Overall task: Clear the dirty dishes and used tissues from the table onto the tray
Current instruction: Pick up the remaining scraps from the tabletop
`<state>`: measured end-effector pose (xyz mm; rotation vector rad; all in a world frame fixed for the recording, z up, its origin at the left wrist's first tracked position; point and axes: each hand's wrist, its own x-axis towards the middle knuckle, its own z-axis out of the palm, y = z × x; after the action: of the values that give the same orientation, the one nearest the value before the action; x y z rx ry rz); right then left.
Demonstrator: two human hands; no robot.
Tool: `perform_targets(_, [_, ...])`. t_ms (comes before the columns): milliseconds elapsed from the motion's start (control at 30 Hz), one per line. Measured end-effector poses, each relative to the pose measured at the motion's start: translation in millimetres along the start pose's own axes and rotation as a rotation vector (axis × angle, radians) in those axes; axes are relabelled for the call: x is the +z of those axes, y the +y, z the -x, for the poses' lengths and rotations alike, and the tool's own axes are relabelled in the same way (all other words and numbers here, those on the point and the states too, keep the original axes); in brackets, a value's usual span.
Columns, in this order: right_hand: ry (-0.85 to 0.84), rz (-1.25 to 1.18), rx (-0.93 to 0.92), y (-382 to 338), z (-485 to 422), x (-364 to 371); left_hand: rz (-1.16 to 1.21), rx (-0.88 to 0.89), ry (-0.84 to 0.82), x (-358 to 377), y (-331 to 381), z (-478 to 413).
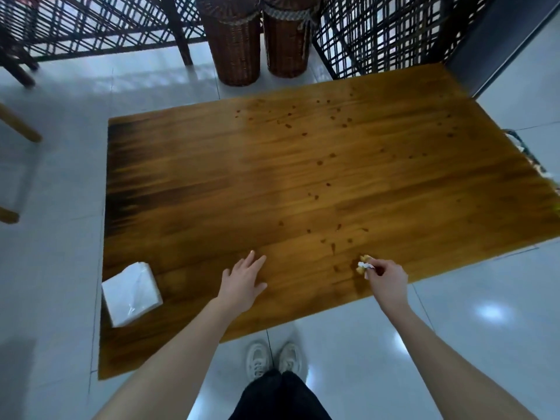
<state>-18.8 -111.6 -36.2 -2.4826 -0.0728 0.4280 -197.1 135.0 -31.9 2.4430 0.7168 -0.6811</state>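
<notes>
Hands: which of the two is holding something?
The right hand: its fingers pinch a small crumpled tissue over the table. The left hand lies flat on it, holding nothing.

Right hand [388, 275] pinches a crumpled tissue [364, 265]; left hand [244, 278] rests flat on the table [303, 177].

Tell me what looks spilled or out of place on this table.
Dark brown spots are spattered over the wooden table, from its far side down to the right hand, which pinches a stained tissue; they look like spilled drips. The napkin stack lies askew at the left edge.
</notes>
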Motion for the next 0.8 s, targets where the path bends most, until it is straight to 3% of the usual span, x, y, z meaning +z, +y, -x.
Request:
perform_targets(600, [0.057, -0.001, 0.064, 5, -13, -4, -0.024, 0.010, -0.005, 12, -8, 3])
perform_targets(800, [-0.052, 0.125, -0.079, 0, -14, 17, -0.033, -0.045, 0.045, 16, 9, -6])
